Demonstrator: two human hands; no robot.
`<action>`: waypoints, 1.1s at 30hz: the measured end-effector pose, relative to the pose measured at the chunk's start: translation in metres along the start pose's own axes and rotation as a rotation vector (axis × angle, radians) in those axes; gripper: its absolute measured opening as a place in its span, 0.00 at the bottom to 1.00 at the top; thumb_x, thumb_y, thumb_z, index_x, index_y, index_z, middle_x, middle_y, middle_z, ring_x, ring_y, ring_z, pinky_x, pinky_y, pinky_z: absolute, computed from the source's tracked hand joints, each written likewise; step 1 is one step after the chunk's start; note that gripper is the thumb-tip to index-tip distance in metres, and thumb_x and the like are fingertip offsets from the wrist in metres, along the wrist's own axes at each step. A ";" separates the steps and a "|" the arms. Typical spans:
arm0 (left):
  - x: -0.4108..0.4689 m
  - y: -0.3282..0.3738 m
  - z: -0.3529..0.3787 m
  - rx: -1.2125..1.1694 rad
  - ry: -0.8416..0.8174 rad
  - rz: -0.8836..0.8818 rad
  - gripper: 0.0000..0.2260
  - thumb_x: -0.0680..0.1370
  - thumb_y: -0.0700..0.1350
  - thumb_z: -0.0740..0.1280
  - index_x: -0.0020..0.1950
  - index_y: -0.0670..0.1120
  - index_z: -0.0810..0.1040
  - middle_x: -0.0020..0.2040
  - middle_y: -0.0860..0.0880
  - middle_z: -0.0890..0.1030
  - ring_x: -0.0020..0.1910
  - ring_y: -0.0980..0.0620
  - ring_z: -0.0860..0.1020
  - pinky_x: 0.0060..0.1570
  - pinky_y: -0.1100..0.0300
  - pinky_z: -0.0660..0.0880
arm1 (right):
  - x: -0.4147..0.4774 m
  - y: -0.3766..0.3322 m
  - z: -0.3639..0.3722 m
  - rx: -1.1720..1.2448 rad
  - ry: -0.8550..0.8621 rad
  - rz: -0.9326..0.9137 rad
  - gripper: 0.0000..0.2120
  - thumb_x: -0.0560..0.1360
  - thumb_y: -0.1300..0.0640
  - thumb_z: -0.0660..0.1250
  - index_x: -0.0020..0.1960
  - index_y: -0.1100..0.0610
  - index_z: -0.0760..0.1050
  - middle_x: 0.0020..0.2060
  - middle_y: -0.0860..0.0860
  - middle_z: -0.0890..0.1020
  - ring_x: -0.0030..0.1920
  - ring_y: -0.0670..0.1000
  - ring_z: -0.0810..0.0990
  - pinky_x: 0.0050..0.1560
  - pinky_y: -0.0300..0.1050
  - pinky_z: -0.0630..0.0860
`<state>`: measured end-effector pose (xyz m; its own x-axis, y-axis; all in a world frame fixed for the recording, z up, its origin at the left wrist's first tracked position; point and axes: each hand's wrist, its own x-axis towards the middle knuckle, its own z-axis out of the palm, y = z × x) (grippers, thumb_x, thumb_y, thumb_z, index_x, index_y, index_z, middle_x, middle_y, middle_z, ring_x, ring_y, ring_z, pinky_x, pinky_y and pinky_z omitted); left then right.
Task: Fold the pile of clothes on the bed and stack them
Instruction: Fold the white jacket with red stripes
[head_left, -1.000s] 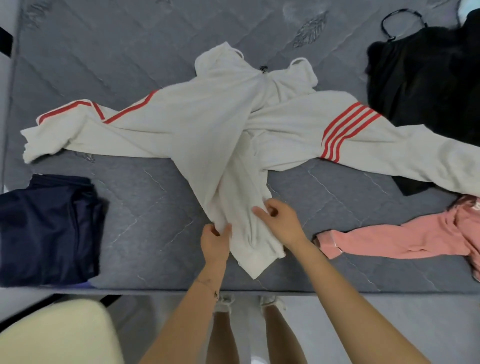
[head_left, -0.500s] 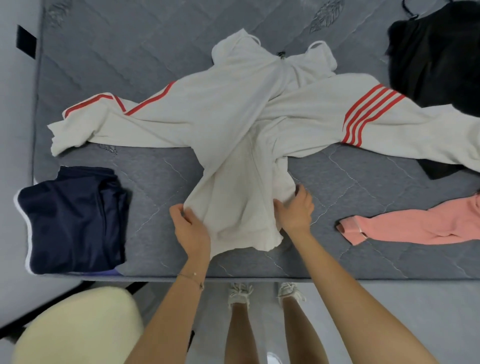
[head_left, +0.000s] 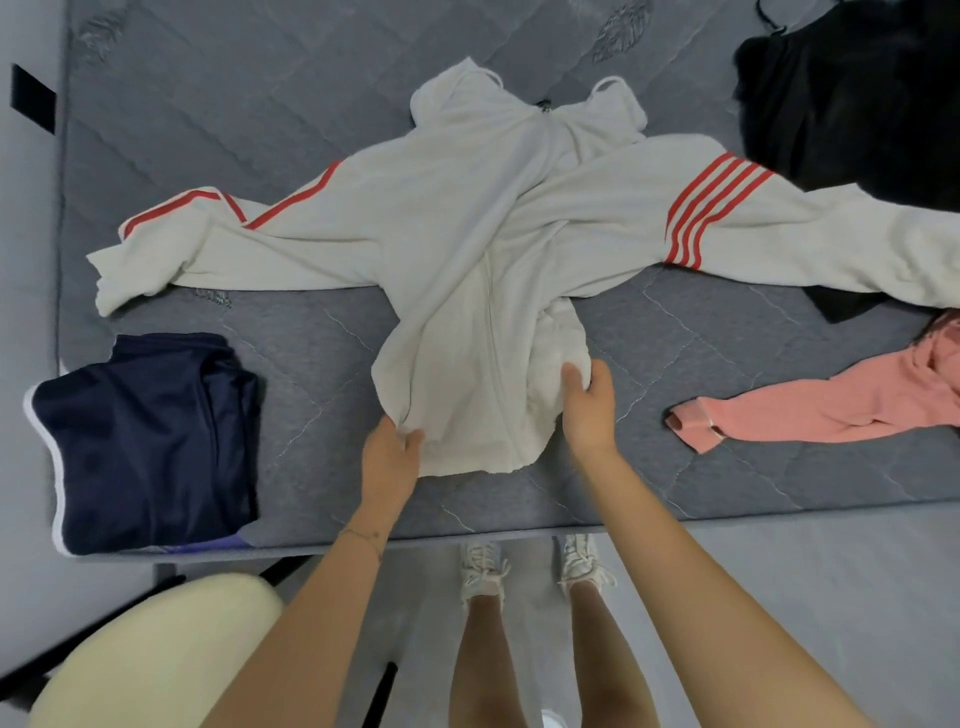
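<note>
One garment only looks finished: the navy shorts (head_left: 150, 441) with white trim lie folded at the near left corner of the bed (head_left: 260, 104). A purple edge shows under them, but I cannot tell what it is.

The white hooded jacket (head_left: 467, 249) with red stripes is the piece in work. It lies in the middle of the bed, hood to the far side, and the sleeves are stretched out to left and right. Its body is narrow and wrinkled, so I judge that no fold is made yet.

The left hand (head_left: 389, 452) pinches the near left corner of the hem between thumb and curled fingers. The right hand (head_left: 587, 410) grips the bunched cloth at the near right side, thumb on top and the other fingers closed round the fabric.

Two garments wait unfolded on the right: a pink one (head_left: 810, 410) nearer, and a black one (head_left: 852, 93) at the far corner, partly under the jacket's right sleeve. By my judgement three pieces must be folded, and all the stacking is left.
</note>
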<state>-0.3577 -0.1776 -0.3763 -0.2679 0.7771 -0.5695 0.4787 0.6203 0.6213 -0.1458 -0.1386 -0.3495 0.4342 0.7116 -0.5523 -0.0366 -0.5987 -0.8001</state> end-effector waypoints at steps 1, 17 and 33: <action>-0.005 0.003 -0.002 -0.011 0.019 0.048 0.13 0.81 0.38 0.63 0.65 0.40 0.72 0.56 0.46 0.78 0.55 0.48 0.76 0.57 0.57 0.72 | -0.003 -0.003 -0.001 0.033 0.033 -0.007 0.03 0.81 0.59 0.59 0.51 0.59 0.69 0.41 0.47 0.73 0.39 0.43 0.72 0.39 0.33 0.71; -0.076 0.016 0.012 -0.046 0.224 0.029 0.10 0.80 0.51 0.65 0.53 0.46 0.70 0.46 0.51 0.75 0.42 0.53 0.72 0.40 0.60 0.67 | -0.033 0.005 -0.139 0.018 0.349 -0.151 0.05 0.80 0.61 0.58 0.50 0.59 0.72 0.40 0.46 0.75 0.42 0.47 0.74 0.45 0.40 0.72; -0.107 -0.003 0.053 0.252 0.233 0.038 0.31 0.75 0.43 0.72 0.75 0.44 0.63 0.67 0.39 0.69 0.65 0.42 0.67 0.63 0.49 0.66 | -0.059 0.093 -0.197 -0.153 0.244 0.185 0.11 0.78 0.63 0.64 0.60 0.61 0.71 0.50 0.55 0.77 0.51 0.55 0.76 0.49 0.42 0.69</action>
<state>-0.2861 -0.2682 -0.3461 -0.4159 0.8207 -0.3918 0.6758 0.5672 0.4707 0.0022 -0.3091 -0.3453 0.6363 0.4877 -0.5977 -0.0076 -0.7707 -0.6371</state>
